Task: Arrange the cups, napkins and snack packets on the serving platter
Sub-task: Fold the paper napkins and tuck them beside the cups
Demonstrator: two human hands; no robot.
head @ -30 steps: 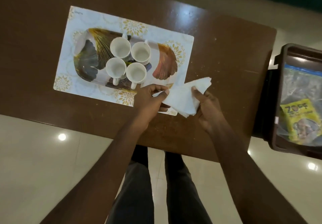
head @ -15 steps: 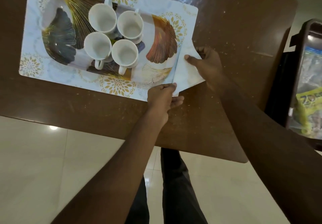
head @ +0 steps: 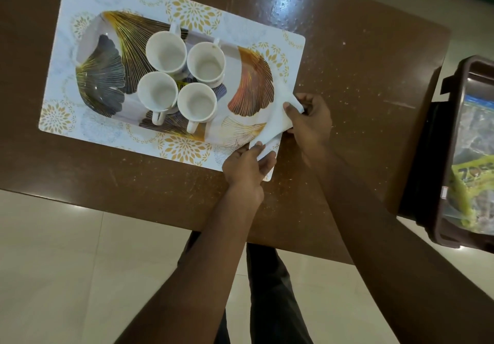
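A serving platter [head: 101, 81] with gold and dark leaf patterns lies on a white floral placemat [head: 187, 14]. Several white cups [head: 165, 52] stand grouped at its middle, handles outward. A white napkin [head: 276, 121] rests folded over the platter's right end. My left hand [head: 247, 165] pinches the napkin's near corner. My right hand [head: 310, 124] grips its far right edge, thumb on top. A yellow-green snack packet [head: 470, 183] lies in a dark brown bin at the right.
The brown table [head: 361, 57] extends right of the placemat. A dark brown bin [head: 443, 161] stands beside the table's right edge, with clear plastic bags inside. Pale floor tiles and my legs show below the table's near edge.
The napkin went from being held up in front of the platter to lying on the platter's right end. Both hands moved with it and still hold its edges.
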